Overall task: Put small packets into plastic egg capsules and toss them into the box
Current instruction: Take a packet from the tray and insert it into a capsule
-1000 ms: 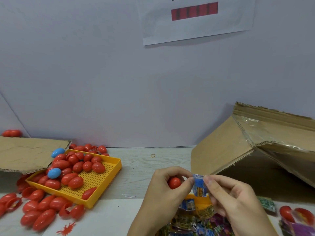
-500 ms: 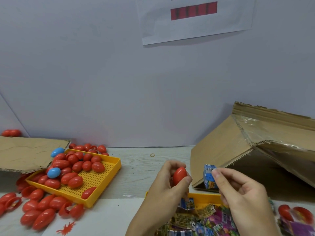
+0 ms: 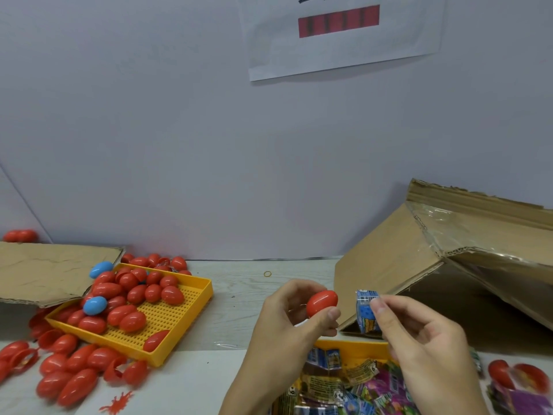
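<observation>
Now, head view: two hands are up in front of the big cardboard box [image 3: 389, 265].
Left hand [image 3: 287, 322]: its fingers are curled round a red egg capsule [image 3: 321, 302], just left of the box. It looks shut, so I think it must be popped open first.
Right hand [image 3: 419, 336]: it pinches a small blue packet [image 3: 366, 313] right by the box's flap, a little apart from the egg, likely ready to go in.
Box: it lies on its side with its mouth open, easy to toss into. I cannot see what is inside.
Yellow tray of eggs [image 3: 191, 319]: far left of the box, holding red eggs and two blue ones.
Yellow tray of packets [image 3: 353, 347]: below the hands, near the box, full of bright packets.
</observation>
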`<state>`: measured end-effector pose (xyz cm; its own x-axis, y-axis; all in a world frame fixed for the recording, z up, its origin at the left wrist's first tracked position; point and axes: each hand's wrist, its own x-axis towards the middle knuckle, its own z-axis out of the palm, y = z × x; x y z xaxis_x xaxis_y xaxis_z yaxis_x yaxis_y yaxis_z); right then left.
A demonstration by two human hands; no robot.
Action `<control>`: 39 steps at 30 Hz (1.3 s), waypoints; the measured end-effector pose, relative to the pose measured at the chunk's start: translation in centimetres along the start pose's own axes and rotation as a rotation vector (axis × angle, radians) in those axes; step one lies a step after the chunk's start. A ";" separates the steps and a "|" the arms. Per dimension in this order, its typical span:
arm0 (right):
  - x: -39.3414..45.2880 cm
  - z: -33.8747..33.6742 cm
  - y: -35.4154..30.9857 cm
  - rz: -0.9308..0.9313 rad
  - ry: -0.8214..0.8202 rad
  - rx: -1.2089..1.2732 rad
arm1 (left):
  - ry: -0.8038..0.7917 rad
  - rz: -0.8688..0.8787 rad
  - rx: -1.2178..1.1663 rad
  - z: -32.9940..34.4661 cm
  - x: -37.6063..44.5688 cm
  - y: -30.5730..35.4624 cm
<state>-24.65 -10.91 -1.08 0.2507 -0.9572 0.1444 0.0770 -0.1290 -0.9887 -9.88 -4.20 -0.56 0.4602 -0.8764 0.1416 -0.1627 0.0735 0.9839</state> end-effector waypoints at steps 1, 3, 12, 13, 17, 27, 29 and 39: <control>0.0 0.0 0.1 0.001 -0.001 -0.002 | 0.002 0.005 0.023 -0.1 0.0 -0.1; 0.1 0.0 0.2 0.002 0.002 -0.003 | -0.004 0.017 0.059 -0.2 0.0 -0.2; 0.2 -0.2 0.2 0.011 -0.001 -0.008 | -0.022 0.066 -0.005 -0.3 0.0 -0.2; 0.2 -0.2 0.2 0.010 -0.003 -0.010 | -0.029 0.075 -0.003 -0.3 0.0 -0.2; 0.2 -0.3 0.2 0.003 -0.016 -0.014 | -0.049 0.080 0.000 -0.3 0.0 -0.1; 0.1 -0.2 0.2 -0.001 -0.033 0.008 | -0.032 0.096 -0.007 -0.1 -0.1 0.2; 0.0 -0.1 0.1 -0.009 -0.039 0.018 | -0.049 0.105 -0.005 -0.2 0.0 0.2; 0.2 -0.1 0.4 0.003 0.000 -0.009 | -0.112 0.119 -0.054 -0.1 -0.2 0.3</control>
<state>-24.66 -11.18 -1.45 0.2512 -0.9575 0.1415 0.0674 -0.1285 -0.9894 -9.88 -3.97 -0.26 0.3400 -0.9073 0.2474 -0.1613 0.2029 0.9658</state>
